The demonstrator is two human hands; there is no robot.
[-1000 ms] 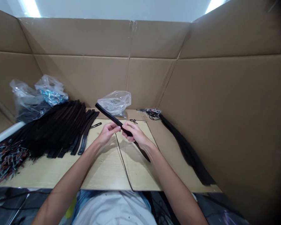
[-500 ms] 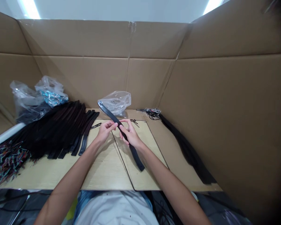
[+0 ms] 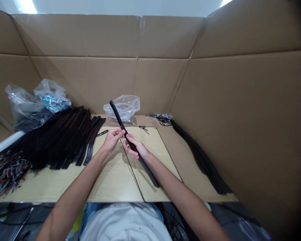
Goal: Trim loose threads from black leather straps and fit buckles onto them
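A long black strap point(image 3: 116, 113) runs from upper left to lower right above the wooden table point(image 3: 110, 187). My left hand point(image 3: 112, 139) pinches it near its middle with closed fingers. My right hand point(image 3: 133, 147) is wrapped round it just below, fingers closed. The strap's far end points up toward a clear plastic bag point(image 3: 122, 107); its near end lies over the table beside my right forearm.
A big pile of dark straps point(image 3: 60, 137) lies at the left, with coloured cords point(image 3: 5, 170) in front and plastic bags point(image 3: 32, 102) behind. A bundle of black strips point(image 3: 200, 157) lies along the right cardboard wall point(image 3: 240, 117). Small black clips point(image 3: 142, 128) sit near the back.
The strap has swung more upright, its far end rising toward the plastic bag. Both hands stayed on it and drew slightly nearer to me.
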